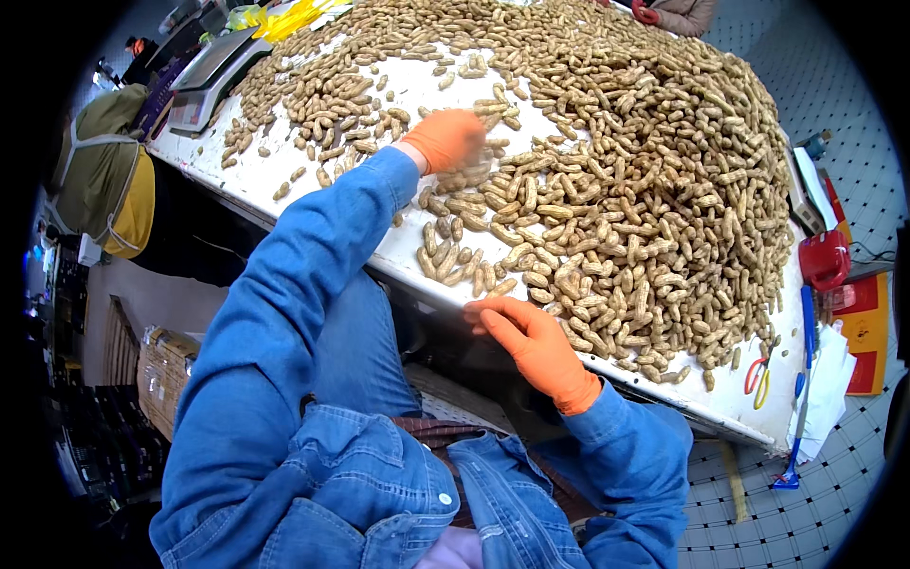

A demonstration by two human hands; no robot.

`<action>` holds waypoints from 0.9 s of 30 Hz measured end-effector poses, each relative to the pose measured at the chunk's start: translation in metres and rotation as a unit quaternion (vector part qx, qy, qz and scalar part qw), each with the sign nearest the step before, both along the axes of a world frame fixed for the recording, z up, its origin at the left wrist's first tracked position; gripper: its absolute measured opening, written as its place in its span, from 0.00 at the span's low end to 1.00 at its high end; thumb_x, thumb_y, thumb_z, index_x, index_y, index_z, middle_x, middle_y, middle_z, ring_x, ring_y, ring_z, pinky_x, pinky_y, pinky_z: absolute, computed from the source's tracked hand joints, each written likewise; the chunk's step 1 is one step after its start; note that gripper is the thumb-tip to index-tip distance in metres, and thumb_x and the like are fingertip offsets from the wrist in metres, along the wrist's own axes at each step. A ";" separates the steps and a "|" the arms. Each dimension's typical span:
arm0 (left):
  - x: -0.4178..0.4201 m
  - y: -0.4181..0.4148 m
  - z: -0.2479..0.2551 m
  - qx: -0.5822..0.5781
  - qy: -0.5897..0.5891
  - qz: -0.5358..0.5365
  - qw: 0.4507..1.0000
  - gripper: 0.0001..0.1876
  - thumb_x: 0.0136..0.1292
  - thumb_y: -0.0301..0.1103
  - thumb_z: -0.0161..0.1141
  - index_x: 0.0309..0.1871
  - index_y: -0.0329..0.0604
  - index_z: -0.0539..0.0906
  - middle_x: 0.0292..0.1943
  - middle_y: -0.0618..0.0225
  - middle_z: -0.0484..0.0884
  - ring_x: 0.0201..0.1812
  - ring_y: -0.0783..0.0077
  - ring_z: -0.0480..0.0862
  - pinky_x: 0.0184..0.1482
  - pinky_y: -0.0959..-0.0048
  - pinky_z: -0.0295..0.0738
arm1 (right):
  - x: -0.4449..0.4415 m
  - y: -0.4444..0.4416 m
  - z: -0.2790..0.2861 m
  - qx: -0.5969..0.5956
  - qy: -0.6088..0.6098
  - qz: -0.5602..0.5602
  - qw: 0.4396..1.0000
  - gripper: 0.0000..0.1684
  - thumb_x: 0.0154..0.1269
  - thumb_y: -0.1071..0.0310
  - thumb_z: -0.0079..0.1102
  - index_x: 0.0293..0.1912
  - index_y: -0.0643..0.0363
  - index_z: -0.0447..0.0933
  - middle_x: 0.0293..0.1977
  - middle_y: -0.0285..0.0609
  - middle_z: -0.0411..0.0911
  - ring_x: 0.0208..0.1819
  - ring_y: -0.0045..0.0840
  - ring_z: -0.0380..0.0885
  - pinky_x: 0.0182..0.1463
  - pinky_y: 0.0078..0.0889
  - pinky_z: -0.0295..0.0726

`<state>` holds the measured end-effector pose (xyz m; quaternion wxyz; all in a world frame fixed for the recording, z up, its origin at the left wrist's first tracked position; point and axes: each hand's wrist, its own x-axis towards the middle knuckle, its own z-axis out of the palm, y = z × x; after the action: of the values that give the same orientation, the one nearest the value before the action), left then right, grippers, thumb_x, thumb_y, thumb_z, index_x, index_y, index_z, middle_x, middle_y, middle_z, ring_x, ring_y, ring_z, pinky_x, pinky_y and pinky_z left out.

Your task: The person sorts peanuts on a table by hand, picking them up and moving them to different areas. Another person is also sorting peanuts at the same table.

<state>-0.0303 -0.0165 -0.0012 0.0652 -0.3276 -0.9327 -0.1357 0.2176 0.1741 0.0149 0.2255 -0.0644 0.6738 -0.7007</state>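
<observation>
Unshelled peanuts [640,185] lie in a large heap on a white table [753,419], with smaller groups towards the left. My left hand [448,140], in an orange glove, reaches over the scattered peanuts near the middle; its fingers are blurred, and what they hold cannot be told. At the table's near edge is my right hand [537,348], also gloved in orange. Its fingers point left, partly spread, and no peanut shows in them. A small cluster of peanuts [446,259] sits just beyond its fingertips, near the edge.
A scale [195,107] stands at the table's left. Scissors [759,377] with red and yellow handles lie on the right corner, near a red mug [825,259] and a long blue-handled tool [809,327]. Another person's red-gloved hand [645,12] shows at the far edge.
</observation>
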 end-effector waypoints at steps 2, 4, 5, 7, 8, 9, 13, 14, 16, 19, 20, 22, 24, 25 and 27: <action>-0.010 -0.013 -0.012 0.173 -0.020 0.052 0.983 0.08 0.55 0.25 0.59 0.39 0.42 0.81 0.37 0.62 0.81 0.42 0.59 0.81 0.46 0.68 0.75 | -0.002 0.004 0.004 -0.018 -0.011 -0.001 1.000 0.15 0.68 0.65 0.51 0.49 0.65 0.76 0.41 0.41 0.80 0.41 0.20 0.77 0.48 0.21 0.74; -0.010 -0.019 -0.012 0.223 -0.024 0.055 0.973 0.09 0.56 0.25 0.58 0.41 0.42 0.81 0.37 0.62 0.82 0.42 0.59 0.81 0.46 0.69 0.75 | -0.003 0.009 0.005 -0.041 -0.034 -0.011 0.999 0.16 0.69 0.65 0.50 0.49 0.65 0.76 0.41 0.41 0.80 0.42 0.20 0.77 0.49 0.22 0.75; -0.011 -0.021 -0.012 0.247 -0.026 0.057 0.967 0.09 0.56 0.25 0.58 0.41 0.42 0.81 0.38 0.62 0.82 0.43 0.60 0.81 0.46 0.70 0.75 | -0.004 0.010 0.005 -0.045 -0.038 -0.012 0.998 0.16 0.69 0.65 0.50 0.49 0.66 0.75 0.41 0.41 0.79 0.42 0.20 0.77 0.49 0.22 0.75; -0.005 -0.020 -0.008 0.171 -0.094 0.020 0.980 0.11 0.55 0.23 0.59 0.43 0.42 0.82 0.41 0.63 0.81 0.46 0.59 0.79 0.50 0.69 0.74 | -0.006 0.012 0.007 -0.049 -0.042 -0.014 0.998 0.16 0.69 0.65 0.51 0.50 0.66 0.75 0.42 0.42 0.79 0.42 0.21 0.77 0.49 0.22 0.75; -0.006 -0.021 -0.014 0.124 -0.092 -0.023 0.988 0.12 0.54 0.23 0.59 0.43 0.42 0.82 0.43 0.63 0.80 0.47 0.59 0.78 0.50 0.68 0.73 | -0.006 0.012 0.006 -0.055 -0.048 -0.018 0.997 0.16 0.69 0.65 0.51 0.50 0.66 0.75 0.42 0.42 0.79 0.42 0.20 0.77 0.49 0.22 0.75; -0.005 -0.021 -0.016 0.077 -0.089 -0.065 0.991 0.12 0.54 0.23 0.60 0.43 0.42 0.82 0.44 0.63 0.80 0.49 0.58 0.78 0.51 0.68 0.73 | -0.005 0.012 0.005 -0.061 -0.055 -0.019 0.996 0.16 0.69 0.65 0.51 0.50 0.65 0.75 0.42 0.41 0.79 0.42 0.20 0.77 0.49 0.22 0.75; -0.011 -0.018 -0.013 0.028 -0.063 -0.020 0.997 0.11 0.53 0.23 0.61 0.41 0.42 0.81 0.41 0.63 0.77 0.46 0.57 0.78 0.49 0.65 0.73 | -0.009 0.016 0.014 -0.034 -0.066 0.003 0.997 0.16 0.70 0.67 0.47 0.50 0.68 0.75 0.44 0.43 0.78 0.45 0.22 0.76 0.53 0.25 0.73; -0.009 -0.014 -0.013 0.067 -0.053 0.001 0.996 0.09 0.54 0.24 0.61 0.40 0.42 0.80 0.39 0.61 0.77 0.43 0.56 0.78 0.47 0.64 0.73 | -0.009 0.016 0.013 -0.039 -0.071 -0.001 0.997 0.16 0.70 0.67 0.47 0.50 0.68 0.75 0.44 0.43 0.78 0.45 0.23 0.76 0.53 0.25 0.73; -0.005 0.005 -0.002 0.134 -0.053 -0.003 0.990 0.08 0.55 0.25 0.60 0.40 0.42 0.80 0.40 0.61 0.77 0.43 0.55 0.78 0.46 0.65 0.73 | -0.008 0.016 0.012 -0.048 -0.080 -0.009 0.996 0.16 0.70 0.67 0.47 0.50 0.69 0.74 0.44 0.44 0.78 0.45 0.23 0.76 0.53 0.25 0.73; -0.009 0.030 -0.008 0.024 -0.024 -0.063 0.997 0.08 0.55 0.27 0.58 0.40 0.41 0.80 0.39 0.59 0.77 0.42 0.53 0.78 0.47 0.62 0.73 | -0.009 0.018 0.010 -0.035 -0.062 0.007 0.997 0.16 0.70 0.67 0.47 0.50 0.69 0.74 0.44 0.44 0.78 0.45 0.23 0.76 0.53 0.25 0.73; -0.010 0.034 -0.017 -0.022 -0.037 -0.033 0.999 0.09 0.55 0.27 0.58 0.40 0.41 0.80 0.38 0.59 0.78 0.42 0.53 0.78 0.47 0.61 0.73 | -0.009 0.017 0.009 -0.039 -0.056 0.002 0.998 0.16 0.70 0.66 0.48 0.50 0.67 0.75 0.43 0.43 0.79 0.44 0.22 0.76 0.51 0.24 0.73; -0.009 0.042 -0.020 -0.065 -0.054 0.000 0.996 0.09 0.55 0.27 0.58 0.40 0.41 0.81 0.37 0.58 0.79 0.41 0.53 0.78 0.47 0.60 0.73 | -0.008 0.017 0.007 -0.045 -0.044 -0.012 0.998 0.16 0.69 0.64 0.50 0.49 0.64 0.76 0.40 0.40 0.79 0.42 0.19 0.77 0.48 0.21 0.74; -0.008 0.038 -0.013 -0.068 -0.062 0.015 0.996 0.10 0.55 0.27 0.58 0.41 0.42 0.82 0.37 0.57 0.79 0.41 0.53 0.78 0.46 0.61 0.73 | -0.012 0.019 0.009 -0.092 -0.086 -0.021 0.992 0.18 0.70 0.61 0.49 0.50 0.66 0.75 0.41 0.43 0.79 0.42 0.21 0.77 0.49 0.22 0.74; -0.006 0.034 -0.011 -0.017 -0.037 0.017 0.999 0.10 0.55 0.27 0.59 0.41 0.42 0.82 0.37 0.57 0.80 0.41 0.52 0.78 0.46 0.61 0.74 | -0.015 0.019 0.011 -0.118 -0.106 -0.024 0.987 0.20 0.70 0.60 0.48 0.50 0.66 0.75 0.41 0.45 0.79 0.42 0.22 0.77 0.50 0.23 0.74; 0.003 0.026 -0.004 0.086 0.015 0.023 0.996 0.10 0.55 0.27 0.59 0.41 0.42 0.82 0.36 0.57 0.80 0.40 0.52 0.79 0.45 0.63 0.74 | -0.021 0.017 0.012 -0.260 -0.191 -0.051 0.945 0.32 0.71 0.49 0.43 0.59 0.69 0.65 0.50 0.51 0.73 0.50 0.29 0.74 0.56 0.31 0.73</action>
<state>-0.0274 0.0095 -0.0047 0.1104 -0.3017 -0.9237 -0.2089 0.1968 0.1912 0.0270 0.2899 0.0488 0.4151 -0.8609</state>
